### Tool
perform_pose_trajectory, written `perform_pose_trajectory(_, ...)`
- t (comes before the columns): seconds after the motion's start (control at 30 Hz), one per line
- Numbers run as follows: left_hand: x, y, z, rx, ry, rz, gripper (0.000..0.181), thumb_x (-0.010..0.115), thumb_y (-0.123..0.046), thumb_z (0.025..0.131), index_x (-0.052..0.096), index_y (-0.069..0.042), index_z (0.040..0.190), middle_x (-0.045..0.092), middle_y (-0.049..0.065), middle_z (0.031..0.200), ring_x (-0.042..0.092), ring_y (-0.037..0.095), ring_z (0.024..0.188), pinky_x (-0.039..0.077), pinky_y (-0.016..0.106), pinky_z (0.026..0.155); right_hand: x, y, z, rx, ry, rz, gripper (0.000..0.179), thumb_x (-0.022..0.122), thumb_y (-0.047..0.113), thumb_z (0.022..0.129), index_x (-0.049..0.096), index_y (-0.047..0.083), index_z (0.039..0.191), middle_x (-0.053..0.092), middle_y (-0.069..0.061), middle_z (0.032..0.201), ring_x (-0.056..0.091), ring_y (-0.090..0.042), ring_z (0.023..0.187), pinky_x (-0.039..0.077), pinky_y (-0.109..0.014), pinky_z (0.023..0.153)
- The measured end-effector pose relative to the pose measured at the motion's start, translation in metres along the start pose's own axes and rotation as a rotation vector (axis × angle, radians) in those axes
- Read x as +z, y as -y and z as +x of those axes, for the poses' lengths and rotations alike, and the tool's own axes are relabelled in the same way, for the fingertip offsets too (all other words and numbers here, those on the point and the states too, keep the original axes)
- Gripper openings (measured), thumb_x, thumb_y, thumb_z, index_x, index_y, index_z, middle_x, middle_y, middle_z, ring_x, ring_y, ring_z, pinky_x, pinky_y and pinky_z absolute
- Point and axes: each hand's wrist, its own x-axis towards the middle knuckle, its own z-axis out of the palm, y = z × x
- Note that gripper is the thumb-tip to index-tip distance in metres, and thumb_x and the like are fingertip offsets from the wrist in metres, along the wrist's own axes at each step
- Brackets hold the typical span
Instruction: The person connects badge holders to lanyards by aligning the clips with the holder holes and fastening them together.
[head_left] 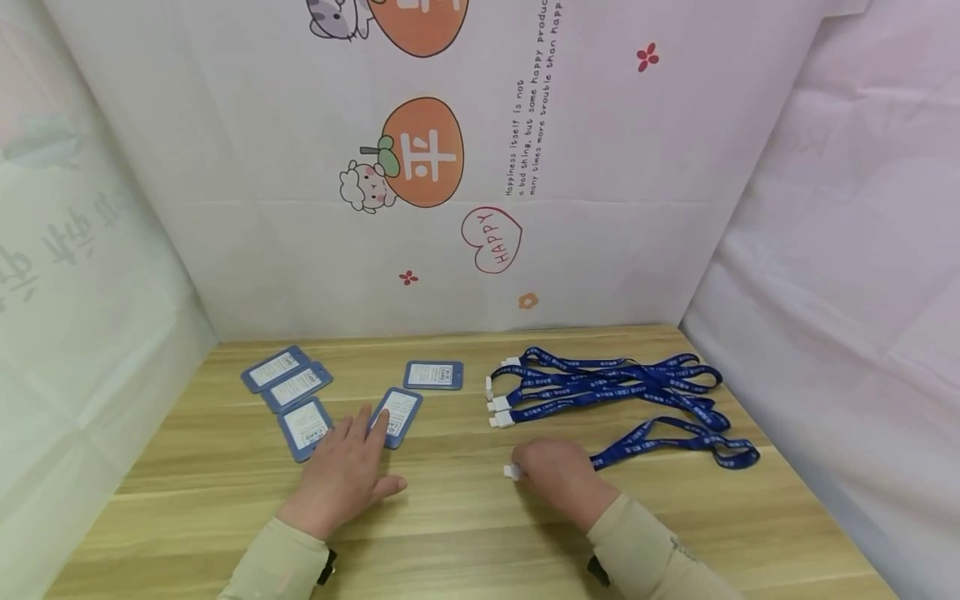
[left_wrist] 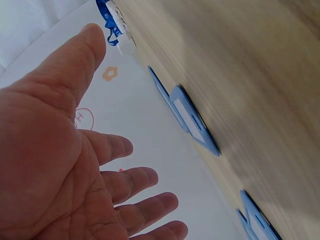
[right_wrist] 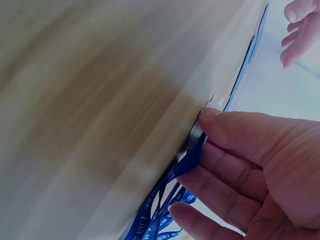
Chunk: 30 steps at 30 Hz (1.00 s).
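My right hand (head_left: 558, 477) pinches the clip end of a blue lanyard (head_left: 660, 442) low at the table, thumb against the fingers in the right wrist view. The lanyard's white clip (head_left: 513, 472) pokes out past the fingertips, and its strap trails off to the right. My left hand (head_left: 341, 475) hovers with fingers spread over the left half of the table, its palm bare in the left wrist view. Just beyond its fingers lie a tilted blue card holder (head_left: 405, 415) and another card holder (head_left: 302, 427), partly covered by the hand in the head view.
Several more blue lanyards (head_left: 600, 385) lie bunched at the back right, white clips facing left. Two overlapping card holders (head_left: 279, 367) sit at the back left, and a single card holder (head_left: 433, 375) at the back middle. Printed white cloth (head_left: 600, 250) walls the wooden table (head_left: 450, 533).
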Motion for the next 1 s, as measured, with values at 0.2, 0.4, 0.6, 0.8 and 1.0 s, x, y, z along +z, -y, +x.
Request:
perform_pose_trajectory(0.2,0.001,0.001,0.000,0.000,0.008,0.013,0.097,0.075,-0.058,0.090,0.040,0.002,0.156,0.036,0.033,0.160,0.045,0.055,0.140,0.041,0.065,0.114,0.002,0.007,0.004,-0.024,-0.005,-0.004,0.013,0.077,0.012,0.091,0.070,0.015,0.081,0.070,0.003,0.075,0.061,-0.011,0.065,0.057,-0.034,0.060)
perform_pose_trajectory(0.4,0.003,0.000,0.001,-0.002,0.020,0.023,0.097,0.075,-0.060,0.089,0.040,0.001,0.157,0.036,0.033,0.161,0.045,0.054,0.140,0.041,0.064,0.115,0.002,0.013,0.006,-0.057,-0.045,-0.015,0.012,0.077,0.011,0.091,0.070,0.013,0.080,0.069,0.001,0.073,0.059,-0.012,0.062,0.055,-0.033,0.057)
perform_pose_trajectory(0.6,0.006,-0.001,0.002,0.006,0.017,0.009,0.097,0.075,-0.059,0.089,0.040,0.002,0.156,0.039,0.034,0.159,0.046,0.054,0.139,0.041,0.064,0.115,0.004,0.019,0.007,-0.080,-0.044,-0.021,0.012,0.078,0.011,0.090,0.071,0.014,0.080,0.069,0.002,0.071,0.057,-0.010,0.059,0.053,-0.030,0.054)
perform_pose_trajectory(0.8,0.005,-0.001,0.005,0.018,0.004,0.005,0.098,0.076,-0.059,0.089,0.040,0.003,0.156,0.039,0.033,0.159,0.046,0.053,0.140,0.041,0.062,0.116,0.005,0.022,0.011,-0.096,-0.044,-0.014,0.009,0.078,0.011,0.090,0.074,0.015,0.083,0.071,0.002,0.074,0.059,-0.009,0.060,0.054,-0.029,0.055)
perform_pose_trajectory(1.0,0.003,-0.002,0.007,0.019,0.007,-0.006,0.097,0.075,-0.059,0.090,0.040,0.002,0.157,0.038,0.033,0.159,0.045,0.053,0.140,0.039,0.062,0.117,0.004,0.023,0.011,-0.095,-0.055,-0.012,0.009,0.079,0.011,0.089,0.075,0.014,0.082,0.071,0.003,0.073,0.058,-0.008,0.059,0.054,-0.029,0.055)
